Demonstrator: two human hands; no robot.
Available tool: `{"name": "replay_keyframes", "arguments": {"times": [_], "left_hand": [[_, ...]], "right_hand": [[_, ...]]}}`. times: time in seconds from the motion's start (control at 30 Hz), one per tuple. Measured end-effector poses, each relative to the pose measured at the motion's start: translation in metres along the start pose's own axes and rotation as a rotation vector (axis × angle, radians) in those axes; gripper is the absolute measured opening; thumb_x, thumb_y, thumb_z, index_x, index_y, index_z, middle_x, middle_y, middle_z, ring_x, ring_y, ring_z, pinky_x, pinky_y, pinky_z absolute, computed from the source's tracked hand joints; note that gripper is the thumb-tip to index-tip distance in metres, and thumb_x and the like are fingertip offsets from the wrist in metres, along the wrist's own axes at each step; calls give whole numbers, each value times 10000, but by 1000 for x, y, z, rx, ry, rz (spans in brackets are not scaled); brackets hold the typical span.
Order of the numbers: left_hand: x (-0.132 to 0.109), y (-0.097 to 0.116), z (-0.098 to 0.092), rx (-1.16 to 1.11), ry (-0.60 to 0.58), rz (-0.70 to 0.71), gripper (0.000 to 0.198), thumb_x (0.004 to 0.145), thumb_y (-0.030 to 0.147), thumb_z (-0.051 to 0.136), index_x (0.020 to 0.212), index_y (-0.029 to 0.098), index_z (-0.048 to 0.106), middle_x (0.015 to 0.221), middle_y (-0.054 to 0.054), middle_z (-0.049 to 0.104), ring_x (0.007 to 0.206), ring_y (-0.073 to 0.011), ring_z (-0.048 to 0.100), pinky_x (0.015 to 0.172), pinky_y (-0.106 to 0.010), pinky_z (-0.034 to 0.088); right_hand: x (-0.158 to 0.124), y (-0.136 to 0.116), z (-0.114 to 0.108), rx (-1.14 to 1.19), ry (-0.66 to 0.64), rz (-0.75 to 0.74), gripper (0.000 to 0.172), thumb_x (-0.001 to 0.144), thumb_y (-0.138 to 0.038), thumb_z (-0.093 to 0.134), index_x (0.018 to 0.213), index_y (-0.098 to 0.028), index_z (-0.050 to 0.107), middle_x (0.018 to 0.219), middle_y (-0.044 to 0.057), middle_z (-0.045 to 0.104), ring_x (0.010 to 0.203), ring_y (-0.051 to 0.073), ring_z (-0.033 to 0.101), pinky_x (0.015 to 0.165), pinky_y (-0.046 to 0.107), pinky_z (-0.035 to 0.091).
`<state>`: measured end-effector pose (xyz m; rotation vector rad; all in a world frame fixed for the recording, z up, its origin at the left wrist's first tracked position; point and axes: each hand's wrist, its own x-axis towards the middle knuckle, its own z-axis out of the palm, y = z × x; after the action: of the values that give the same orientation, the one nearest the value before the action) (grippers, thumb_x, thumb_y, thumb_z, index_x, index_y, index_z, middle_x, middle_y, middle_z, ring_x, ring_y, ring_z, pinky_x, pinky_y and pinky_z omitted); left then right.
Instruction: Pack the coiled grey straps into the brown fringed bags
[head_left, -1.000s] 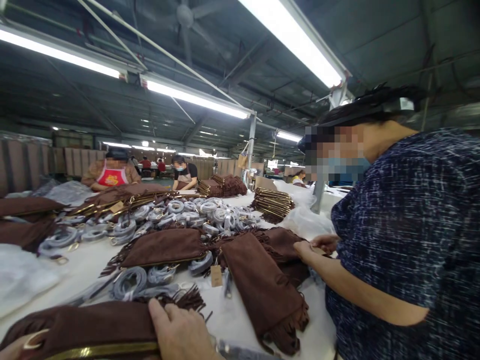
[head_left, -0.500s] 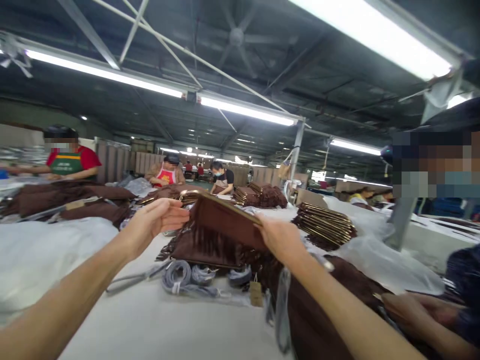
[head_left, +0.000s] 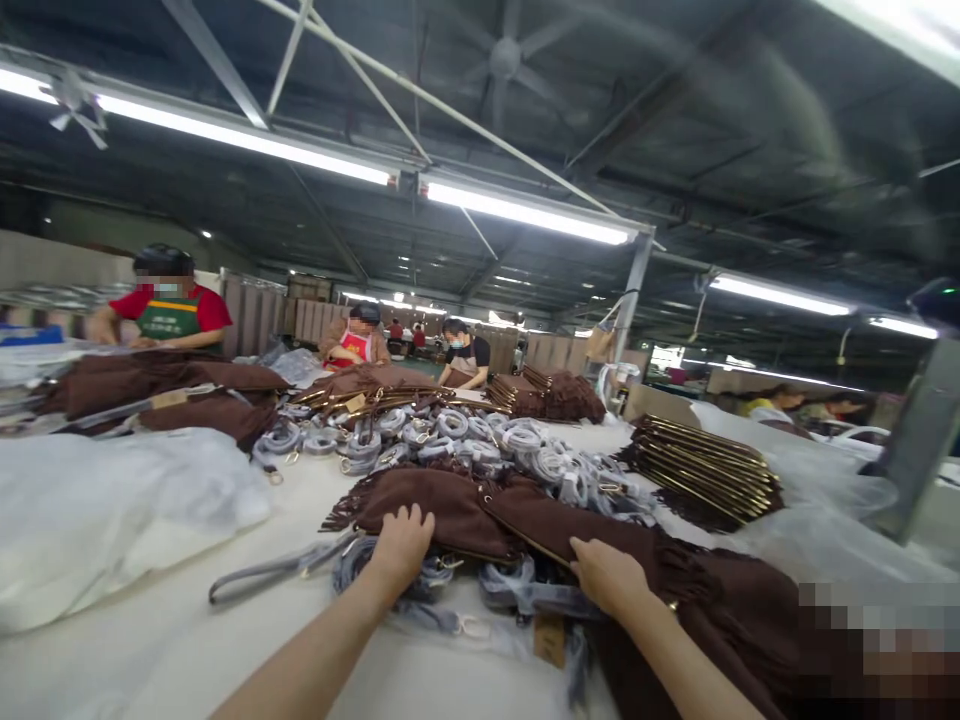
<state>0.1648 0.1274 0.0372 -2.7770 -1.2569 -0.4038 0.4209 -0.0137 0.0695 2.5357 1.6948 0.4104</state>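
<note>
Two brown fringed bags with gold-coloured zip edges lie side by side before me. My left hand (head_left: pixel 405 548) is on the near edge of the left bag (head_left: pixel 450 505), its fingers curled over the fabric; the fingertips are hidden. With my right hand (head_left: pixel 611 578) I grip the near zip edge of the right bag (head_left: pixel 577 520), thumb and fingers closed. Beneath and in front of the bags lie grey wrapped straps (head_left: pixel 525 590) and a tan tag (head_left: pixel 549 640). A loose strap (head_left: pixel 262 570) extends to the left of my left hand.
Many coiled straps (head_left: pixel 480 440) in clear wrap lie behind the bags. A stack of gold-edged bags (head_left: pixel 705 475) stands at right, beside clear plastic (head_left: pixel 817 540). White plastic (head_left: pixel 112 510) covers the left. More brown bags pile (head_left: pixel 165 395) farther back, where co-workers stand.
The bag I held raised between both hands is now down on the table. Both hands have lowered, and the view has turned right, revealing the coiled straps behind.
</note>
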Motion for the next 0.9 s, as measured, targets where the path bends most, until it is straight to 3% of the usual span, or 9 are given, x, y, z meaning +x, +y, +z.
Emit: {"name": "replay_keyframes", "arguments": {"times": [0.13,0.2,0.27,0.4,0.5,0.57,0.67,0.8,0.9], "left_hand": [[10,-16,-26,53,6,61,306,876,65,370,1012,135,636,972,-179,707,950,-289,663,814,-411,485],[10,-29,-53,80,37,50,299,866,68,381,1009,154,629,948,-159,717,905,-273,677,773,-381,491],[2,-41,-86,111,80,18,288,857,78,393,994,173,627,933,-143,723,886,-264,681,756,-367,490],[-37,-57,-153,169,171,-23,252,870,115,393,961,189,617,947,-127,719,935,-258,662,810,-372,471],[-82,-59,-177,175,194,-41,247,890,132,370,958,182,602,948,-130,716,916,-256,660,808,-378,472],[-112,-56,-172,146,171,-67,253,894,130,358,951,172,602,923,-139,720,876,-259,668,782,-381,481],[-150,-44,-138,34,75,-78,255,891,144,378,916,155,632,905,-150,731,854,-270,680,750,-373,496],[-192,-29,-90,-249,-142,56,152,819,200,548,841,208,698,826,-16,757,772,-178,690,708,-232,507],[-221,-40,-79,-421,-172,85,276,841,150,457,938,222,705,903,18,757,820,-134,680,765,-196,506]], "right_hand": [[3,-8,-24,105,70,-70,340,935,-192,408,1210,-190,609,1149,127,681,1066,245,641,832,313,457],[-2,-21,-35,194,109,-128,355,953,-211,352,1191,-219,616,1122,84,695,1052,205,639,820,269,447],[-10,-38,-43,381,119,-228,332,933,-218,360,1030,-225,678,961,46,729,933,188,664,750,241,446],[-33,-73,-57,801,42,-407,301,870,-227,395,805,-185,686,704,12,683,686,160,639,612,220,429],[-55,-99,-64,947,-120,-464,268,837,-235,414,806,-167,672,696,19,658,660,154,637,547,205,424],[-72,-116,-64,1060,-275,-457,269,821,-248,425,925,-159,657,792,37,660,688,163,659,510,201,436],[-101,-144,-55,1190,-423,-403,348,799,-278,460,1086,-144,601,883,59,636,704,181,682,470,209,461],[-132,-171,-32,1204,-465,-442,349,815,-301,461,1080,-138,619,869,66,651,758,204,684,502,235,497],[-147,-177,-22,1072,-332,-544,373,809,-242,506,1153,-150,617,990,93,678,903,228,662,702,313,538]]}}
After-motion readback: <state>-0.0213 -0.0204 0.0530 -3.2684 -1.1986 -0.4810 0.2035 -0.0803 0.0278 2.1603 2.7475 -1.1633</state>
